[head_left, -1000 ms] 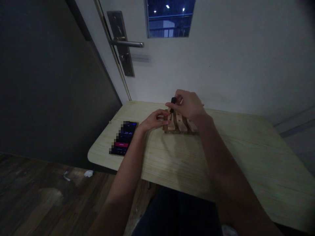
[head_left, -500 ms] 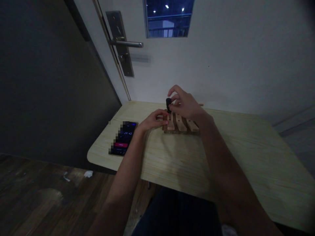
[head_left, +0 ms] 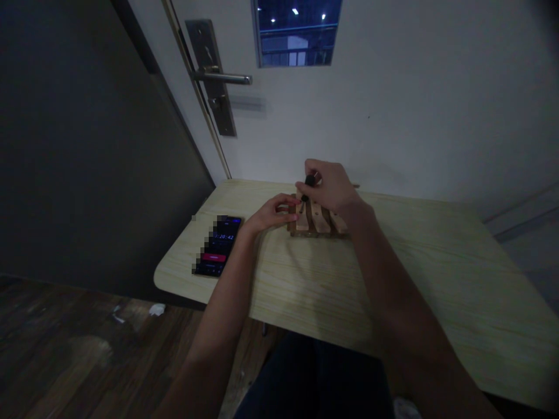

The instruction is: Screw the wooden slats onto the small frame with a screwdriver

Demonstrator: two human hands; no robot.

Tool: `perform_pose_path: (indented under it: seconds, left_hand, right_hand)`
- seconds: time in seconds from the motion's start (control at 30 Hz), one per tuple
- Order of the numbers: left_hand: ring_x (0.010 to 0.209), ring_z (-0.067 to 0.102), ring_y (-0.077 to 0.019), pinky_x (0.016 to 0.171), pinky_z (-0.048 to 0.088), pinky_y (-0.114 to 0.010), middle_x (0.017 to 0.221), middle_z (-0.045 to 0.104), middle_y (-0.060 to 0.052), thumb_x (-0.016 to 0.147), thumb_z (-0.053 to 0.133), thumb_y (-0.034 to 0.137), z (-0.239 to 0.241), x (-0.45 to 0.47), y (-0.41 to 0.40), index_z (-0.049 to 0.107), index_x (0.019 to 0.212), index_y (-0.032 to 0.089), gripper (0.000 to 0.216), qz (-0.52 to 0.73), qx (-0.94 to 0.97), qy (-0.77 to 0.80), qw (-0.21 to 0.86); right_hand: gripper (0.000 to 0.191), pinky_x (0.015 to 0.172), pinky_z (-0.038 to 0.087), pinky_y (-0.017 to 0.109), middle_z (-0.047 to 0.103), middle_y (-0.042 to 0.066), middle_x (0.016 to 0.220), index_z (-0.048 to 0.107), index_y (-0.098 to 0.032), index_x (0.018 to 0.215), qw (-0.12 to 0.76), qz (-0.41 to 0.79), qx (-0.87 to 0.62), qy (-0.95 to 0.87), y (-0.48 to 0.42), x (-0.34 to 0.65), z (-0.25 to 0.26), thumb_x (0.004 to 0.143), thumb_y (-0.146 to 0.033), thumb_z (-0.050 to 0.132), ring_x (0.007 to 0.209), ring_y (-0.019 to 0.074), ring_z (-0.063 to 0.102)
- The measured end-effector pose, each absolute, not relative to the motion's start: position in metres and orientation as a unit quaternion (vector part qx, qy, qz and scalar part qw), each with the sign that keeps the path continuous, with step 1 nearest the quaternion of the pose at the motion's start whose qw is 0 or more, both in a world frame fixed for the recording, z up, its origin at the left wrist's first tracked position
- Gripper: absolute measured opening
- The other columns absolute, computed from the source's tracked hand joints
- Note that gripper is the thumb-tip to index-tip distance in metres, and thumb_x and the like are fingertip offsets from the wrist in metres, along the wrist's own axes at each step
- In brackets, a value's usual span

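A small wooden rack [head_left: 321,223] lies on the table, with pale wooden pieces side by side on a darker base. My left hand [head_left: 274,213] grips its left end, fingertips and thumb on the leftmost piece. My right hand [head_left: 328,185] is closed round the black handle of a short screwdriver [head_left: 310,181]. The screwdriver leans, its handle up and to the right, and its thin shaft points down at the leftmost piece. Whether the tip touches the wood or a screw is too small to tell. My right hand and wrist cover the rack's upper right part.
A phone [head_left: 218,247] showing a timer lies on the pale wooden table [head_left: 305,285], left of my left forearm. Behind the table stands a white door with a metal handle [head_left: 227,78] and a small window [head_left: 297,35]. White scraps [head_left: 157,309] lie on the floor.
The screwdriver has gone from upright to tilted, its handle moving right. My right fingers, spread around the handle before, have closed over it. My left hand stays in place on the rack.
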State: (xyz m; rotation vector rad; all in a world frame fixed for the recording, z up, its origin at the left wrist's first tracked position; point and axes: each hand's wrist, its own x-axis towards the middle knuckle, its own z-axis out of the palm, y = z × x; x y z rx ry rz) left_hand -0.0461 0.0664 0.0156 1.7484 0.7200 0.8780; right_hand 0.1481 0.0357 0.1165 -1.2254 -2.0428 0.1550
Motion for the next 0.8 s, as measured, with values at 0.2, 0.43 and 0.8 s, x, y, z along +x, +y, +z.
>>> perform_pose_path:
  seconds: [0.2, 0.43, 0.8]
  left_hand:
    - [0.116, 0.058, -0.0241, 0.105, 0.045, -0.043, 0.121, 0.063, -0.01, 0.065, 0.086, 0.051, 0.014, -0.045, 0.068, 0.067, 0.106, 0.017, 0.057, 0.369, 0.726, 0.288, 0.504]
    - [0.116, 0.058, -0.0232, 0.105, 0.046, -0.042, 0.122, 0.063, -0.01, 0.067, 0.086, 0.049, 0.015, -0.046, 0.066, 0.067, 0.107, 0.017, 0.054, 0.37, 0.727, 0.291, 0.5]
    - [0.118, 0.058, -0.0265, 0.107, 0.044, -0.046, 0.122, 0.062, -0.012, 0.065, 0.086, 0.053, 0.016, -0.046, 0.067, 0.067, 0.107, 0.016, 0.06, 0.363, 0.729, 0.298, 0.498]
  right_hand:
    - [0.016, 0.065, 0.034, 0.028, 0.058, -0.002, 0.073, 0.053, -0.022, 0.083, 0.363, 0.053, -0.492, -0.789, 0.037, 0.147, 0.11, 0.079, -0.018, 0.068, 0.065, 0.0134, 0.05]
    - [0.009, 0.068, 0.041, 0.027, 0.065, 0.0, 0.08, 0.059, -0.02, 0.086, 0.343, 0.151, -0.408, -0.833, 0.033, 0.156, 0.117, 0.079, -0.016, 0.059, 0.068, 0.0132, 0.055]
    - [0.01, 0.064, 0.036, 0.03, 0.065, 0.001, 0.076, 0.062, -0.023, 0.086, 0.334, 0.035, -0.511, -0.791, 0.029, 0.15, 0.119, 0.081, -0.027, 0.07, 0.068, 0.0166, 0.056]
